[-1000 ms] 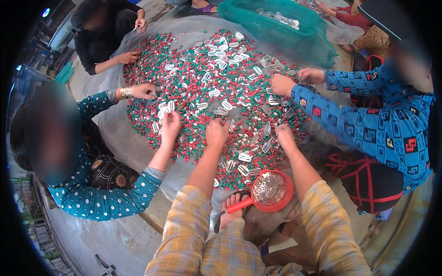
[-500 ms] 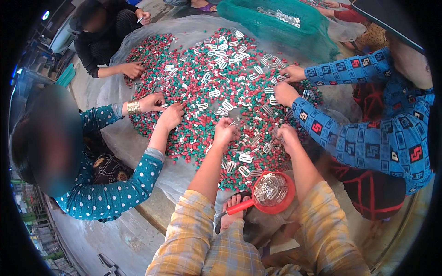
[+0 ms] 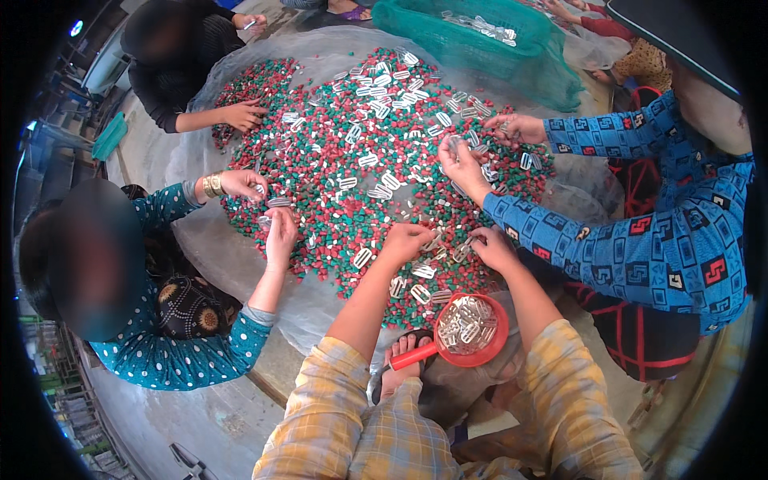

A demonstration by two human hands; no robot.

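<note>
A wide heap of small red, green and white pebble-like pieces (image 3: 320, 204) lies before me on a translucent sheet, with silvery slotted buckles scattered through it. Low over its near part, my left hand (image 3: 406, 242) pinches a buckle (image 3: 433, 239) between thumb and fingers. To its right, my right hand (image 3: 492, 246) is closed on another buckle (image 3: 462, 251). More loose buckles (image 3: 421, 294) lie on the heap just below my hands. Between my forearms sits a red long-handled scoop (image 3: 502, 340), its bowl filled with buckles (image 3: 466, 324).
Co-workers' hands reach in: a dotted sleeve (image 3: 184, 348) at left, a dark sleeve (image 3: 164, 96) at far left, a blue patterned sleeve (image 3: 576, 232) at right. A green mesh-covered basket (image 3: 552, 68) with buckles stands at the back. My sandalled foot (image 3: 404, 352) is beside the scoop.
My left hand has moved slightly right and down, my right hand slightly left; they are closer together. The left co-worker's hands have drawn back with buckles; the right co-worker's nearer hand has lifted one.
</note>
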